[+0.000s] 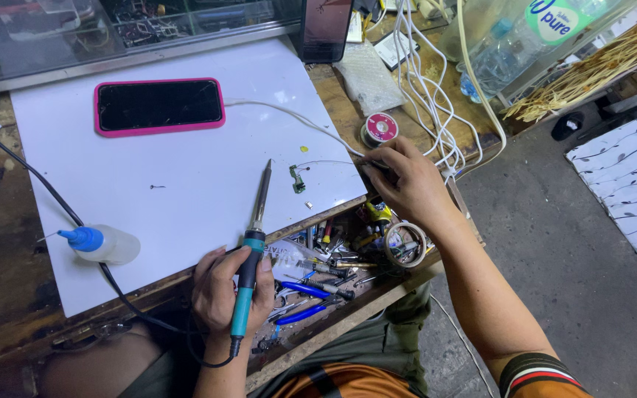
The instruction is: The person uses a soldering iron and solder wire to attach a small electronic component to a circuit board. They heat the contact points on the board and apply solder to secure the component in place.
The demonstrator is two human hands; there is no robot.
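Head view: left hand [231, 289] grips soldering iron [254, 239], tip just short of small circuit part [297, 179]; right hand [407, 180] pinches solder wire [326, 162] beside it; soldering underway, needing steady contact.

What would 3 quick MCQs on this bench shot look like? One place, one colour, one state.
1. Where does the phone lie?
A. on the white sheet
B. in the tool tray
C. on the floor

2. What colour is the phone's case?
A. green
B. pink
C. yellow

3. What is the left hand doing?
A. resting open and empty
B. gripping the soldering iron
C. holding the squeeze bottle

Answers:
1 A, it lies flat on the sheet's upper left part.
2 B, a pink rim frames the dark screen.
3 B, the fingers wrap the iron's teal handle, tip pointing away over the sheet; the right hand pinches a thin wire near the solder spool.
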